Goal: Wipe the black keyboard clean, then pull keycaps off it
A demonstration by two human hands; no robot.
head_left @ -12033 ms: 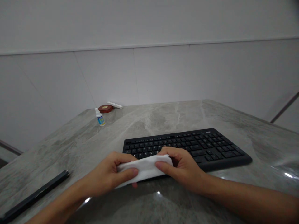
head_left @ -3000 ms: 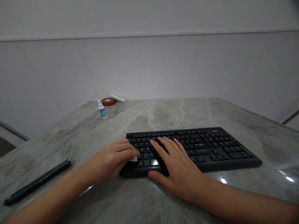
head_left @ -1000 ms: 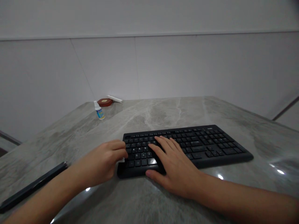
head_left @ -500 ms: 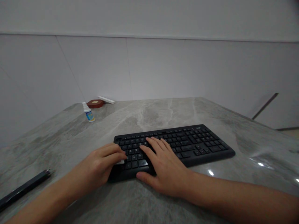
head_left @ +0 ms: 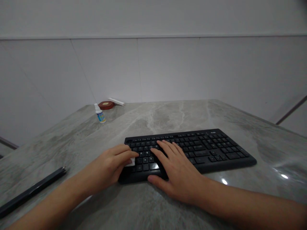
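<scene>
A black keyboard (head_left: 225, 165) lies on the grey marbled tabletop, set slightly aslant. At its left end, my left hand (head_left: 115, 163) is closed over a small white wipe (head_left: 130, 162), pressing it against the leftmost keys. Most of the wipe is hidden under the fingers. My right hand (head_left: 176, 171) rests on the middle-left keys, palm down, with the fingers stretched out and the thumb on the front edge. Nothing is in it.
A white spray bottle (head_left: 100, 113) with a blue and yellow label stands at the back left. Behind it are a reddish-brown box (head_left: 106, 105) and a thin white strip-like object (head_left: 116, 101). A long dark object (head_left: 32, 191) lies at the near left. A pale wall (head_left: 168, 70) rises behind the table.
The view has shifted, so everything sits farther right. My left hand has moved slightly away from me over the left keys, and more of the wipe shows. My right hand stays on the keyboard.
</scene>
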